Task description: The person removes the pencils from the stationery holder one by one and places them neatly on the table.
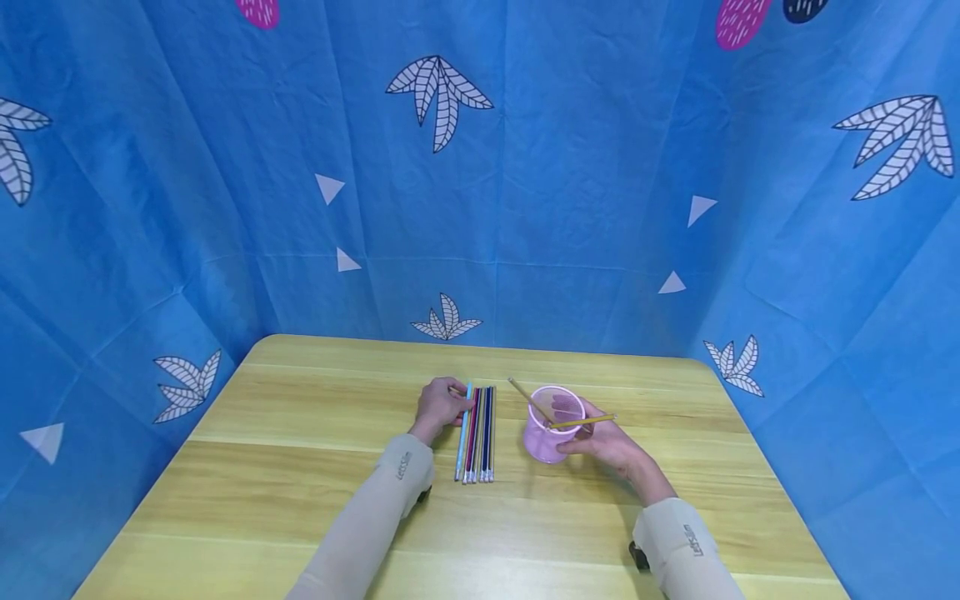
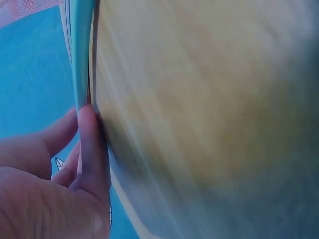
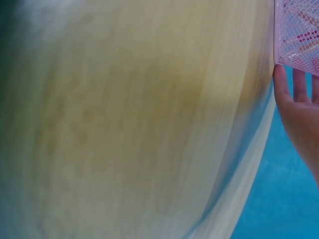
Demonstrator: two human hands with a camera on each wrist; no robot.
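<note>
In the head view several pencils (image 1: pixel 482 442) lie side by side on the table, their eraser ends toward the person. My left hand (image 1: pixel 442 404) is at the far half of this row and pinches the light blue pencil (image 1: pixel 461 450) on its left edge. Thumb and fingertips meet around that pencil (image 2: pixel 80 55) in the left wrist view. To the right, my right hand (image 1: pixel 611 446) grips a pink mesh pencil cup (image 1: pixel 542 446) from its right side. Two pencils lean out of the cup: one (image 1: pixel 523 394) to the far left, a yellow one (image 1: pixel 588 421) to the right.
The wooden table (image 1: pixel 262 467) has rounded far corners. Blue cloth (image 1: pixel 525 208) printed with white leaves and triangles hangs behind it and along both sides. The pencil row and the cup stand a short gap apart near the table's middle.
</note>
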